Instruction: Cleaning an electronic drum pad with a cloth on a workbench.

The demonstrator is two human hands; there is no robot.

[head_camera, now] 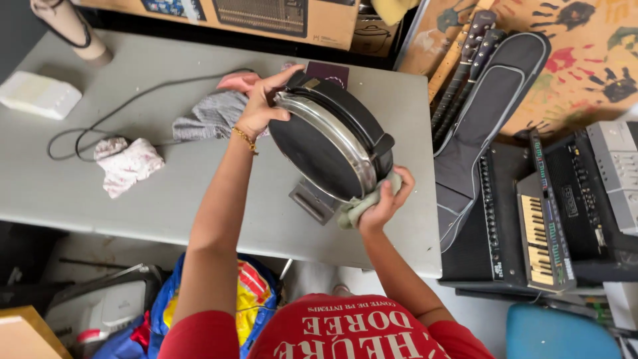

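A round black appliance with a chrome rim (332,143) is tipped on its side on the grey table (80,193), its dark underside facing me. My left hand (258,106) grips its upper left edge. My right hand (385,203) presses a pale green cloth (355,208) against the lower right rim. A black cord (113,110) runs from behind the appliance leftward across the table.
A grey striped rag (209,116) and a pink-white rag (126,165) lie on the table, with a white block (38,94) at the far left. A guitar in a black bag (482,106), an amplifier (478,219) and a small keyboard (538,233) stand right of the table.
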